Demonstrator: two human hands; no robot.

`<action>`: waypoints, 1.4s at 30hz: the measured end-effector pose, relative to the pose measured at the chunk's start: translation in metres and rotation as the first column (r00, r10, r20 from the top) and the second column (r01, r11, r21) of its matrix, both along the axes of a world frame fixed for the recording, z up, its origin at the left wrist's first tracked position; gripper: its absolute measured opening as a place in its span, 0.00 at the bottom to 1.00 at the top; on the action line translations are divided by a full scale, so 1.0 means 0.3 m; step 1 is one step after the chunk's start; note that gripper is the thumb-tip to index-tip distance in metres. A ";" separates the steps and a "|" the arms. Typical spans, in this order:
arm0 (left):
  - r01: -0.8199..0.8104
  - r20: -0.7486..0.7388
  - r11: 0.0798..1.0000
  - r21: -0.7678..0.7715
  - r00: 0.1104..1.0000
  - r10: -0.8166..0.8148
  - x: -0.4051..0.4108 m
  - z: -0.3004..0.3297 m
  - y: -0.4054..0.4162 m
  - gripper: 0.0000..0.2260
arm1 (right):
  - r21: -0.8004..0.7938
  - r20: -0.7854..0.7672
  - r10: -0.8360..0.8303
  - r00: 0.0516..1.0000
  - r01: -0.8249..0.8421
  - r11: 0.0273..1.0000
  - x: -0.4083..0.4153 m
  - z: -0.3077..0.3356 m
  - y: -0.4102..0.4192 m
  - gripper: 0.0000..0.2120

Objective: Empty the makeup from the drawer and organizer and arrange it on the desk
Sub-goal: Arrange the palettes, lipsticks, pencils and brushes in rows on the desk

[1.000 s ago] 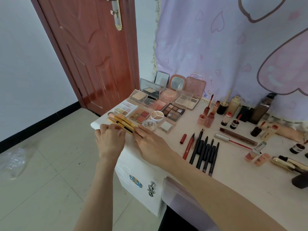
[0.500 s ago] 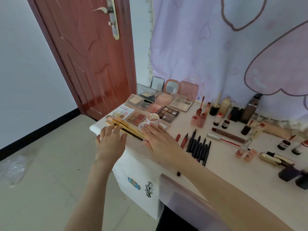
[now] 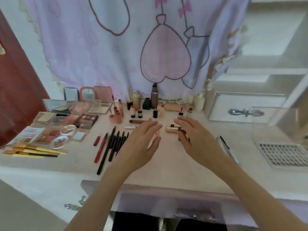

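My left hand (image 3: pixel 141 144) and my right hand (image 3: pixel 196 140) hover side by side over the middle of the white desk (image 3: pixel 166 169), fingers spread and relaxed, holding nothing. Between the fingertips lie gold lipstick tubes (image 3: pixel 172 129). A small pink tube (image 3: pixel 157 134) shows by my left fingers. Left of my left hand lies a row of black pencils (image 3: pixel 115 144) and red pencils (image 3: pixel 100 150). Gold-handled brushes (image 3: pixel 33 150) lie at the left edge, with open palettes (image 3: pixel 66 117) behind them. The open drawer (image 3: pixel 166 204) sits below the desk edge.
Upright lipsticks and bottles (image 3: pixel 154 97) line the back under a pink curtain. A white box with a bow handle (image 3: pixel 241 112) stands at the right, and a perforated white tray (image 3: pixel 283 155) lies in front of it. A pen (image 3: pixel 225 144) lies beside my right wrist.
Both hands have left the brushes at the desk's left edge and moved right to the middle. The view has swung right with them; the door is now at the far left.
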State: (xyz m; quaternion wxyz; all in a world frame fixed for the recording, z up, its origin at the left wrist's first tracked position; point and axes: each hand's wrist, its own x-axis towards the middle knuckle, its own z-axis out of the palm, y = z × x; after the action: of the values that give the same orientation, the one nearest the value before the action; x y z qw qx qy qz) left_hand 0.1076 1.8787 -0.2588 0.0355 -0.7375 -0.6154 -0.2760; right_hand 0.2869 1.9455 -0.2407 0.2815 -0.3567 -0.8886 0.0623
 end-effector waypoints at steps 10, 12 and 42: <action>0.363 0.053 0.925 -0.116 0.932 -0.359 0.574 0.009 0.228 0.20 | -0.068 0.001 -0.517 0.856 0.515 0.854 0.616 -0.108 0.037 0.18; 0.350 0.187 0.911 -0.216 0.931 -0.314 0.656 0.027 0.311 0.20 | -0.135 0.029 -0.620 0.784 0.617 0.775 0.701 -0.137 0.040 0.26; 0.366 0.269 0.920 -0.141 0.908 -0.320 0.791 0.024 0.569 0.13 | -0.374 -0.074 -0.677 0.732 0.609 0.700 0.837 -0.200 0.163 0.55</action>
State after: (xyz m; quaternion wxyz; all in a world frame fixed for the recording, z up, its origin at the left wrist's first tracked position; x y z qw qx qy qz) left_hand 0.3448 2.0495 -0.2516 -0.1587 -0.7953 -0.4988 -0.3058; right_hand 0.5381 1.9944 -0.3008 0.3131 -0.6784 -0.6495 0.1412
